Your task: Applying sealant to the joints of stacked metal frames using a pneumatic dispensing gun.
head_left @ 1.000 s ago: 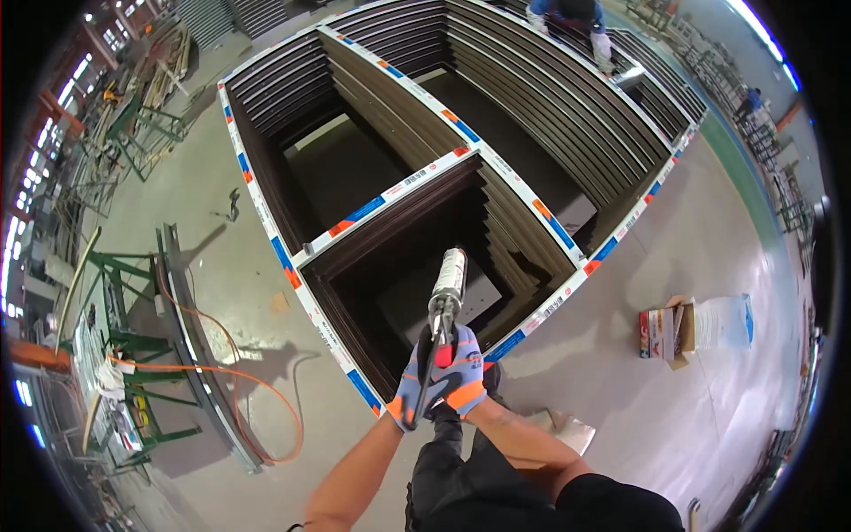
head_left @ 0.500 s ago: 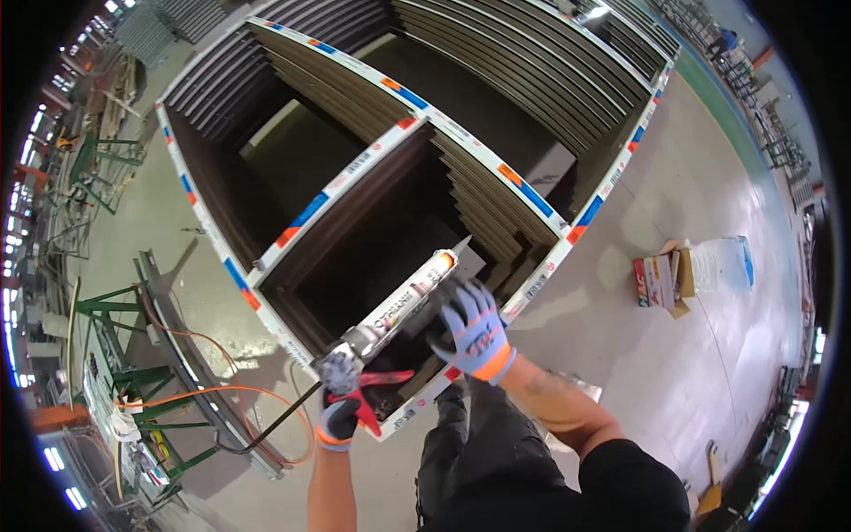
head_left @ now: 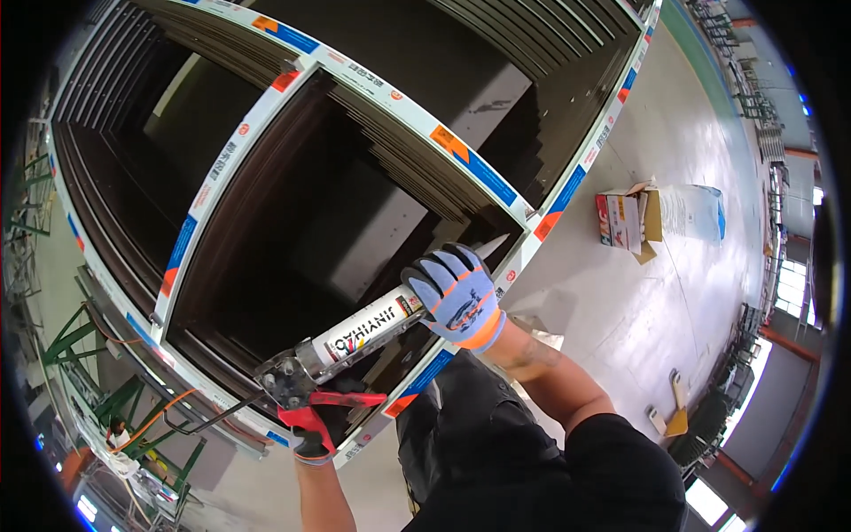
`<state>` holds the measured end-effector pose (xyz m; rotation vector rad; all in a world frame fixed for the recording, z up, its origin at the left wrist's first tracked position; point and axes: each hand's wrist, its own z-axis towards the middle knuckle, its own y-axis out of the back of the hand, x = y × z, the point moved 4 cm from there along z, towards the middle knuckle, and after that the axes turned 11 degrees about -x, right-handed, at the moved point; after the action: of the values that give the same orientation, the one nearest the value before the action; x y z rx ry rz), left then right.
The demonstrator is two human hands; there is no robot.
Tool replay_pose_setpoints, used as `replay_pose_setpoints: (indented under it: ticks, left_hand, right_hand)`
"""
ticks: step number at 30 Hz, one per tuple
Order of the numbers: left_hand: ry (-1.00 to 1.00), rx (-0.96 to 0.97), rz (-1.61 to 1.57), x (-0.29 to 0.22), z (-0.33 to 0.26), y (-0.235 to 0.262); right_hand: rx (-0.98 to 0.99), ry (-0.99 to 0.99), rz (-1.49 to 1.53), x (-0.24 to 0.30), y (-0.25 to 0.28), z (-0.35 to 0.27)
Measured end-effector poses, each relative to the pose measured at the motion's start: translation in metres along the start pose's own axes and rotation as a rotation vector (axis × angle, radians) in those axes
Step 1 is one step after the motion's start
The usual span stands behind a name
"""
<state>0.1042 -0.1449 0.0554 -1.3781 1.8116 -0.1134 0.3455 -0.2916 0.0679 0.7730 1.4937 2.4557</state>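
My left hand (head_left: 312, 445), in a dark-palmed glove, is closed round the red handle of a caulking gun (head_left: 291, 379). A white sealant cartridge (head_left: 359, 335) lies in the gun's cradle, tilted up to the right. My right hand (head_left: 459, 300), in a blue and orange glove with dark fingertips, is wrapped round the front end of the cartridge. A pale pointed nozzle (head_left: 493, 245) sticks out beyond its fingers, near the right corner of a stacked window frame (head_left: 306, 191). Part of my left hand is hidden behind the gun.
Stacked dark frames have white top faces with blue and orange tape. On the floor to the right stand an open carton (head_left: 628, 220) and a clear plastic bag (head_left: 696, 213). Green metal stands (head_left: 89, 390) and an orange hose (head_left: 155, 424) are at the left.
My right hand has come onto the front of the cartridge and closed there. The gun has shifted left and down in the picture as the view moved over the frames.
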Motion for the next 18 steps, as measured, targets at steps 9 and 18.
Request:
replay_pose_setpoints:
  ticks: [9,18]
  left_hand:
    - [0.079,0.025,-0.026,0.013,0.035,0.006]
    - [0.193,0.088,0.002,0.013,0.054,-0.002]
  right_hand:
    - [0.091,-0.106,-0.013,-0.025,-0.016,-0.007]
    - [0.17,-0.249,0.009,-0.035,-0.02,-0.01]
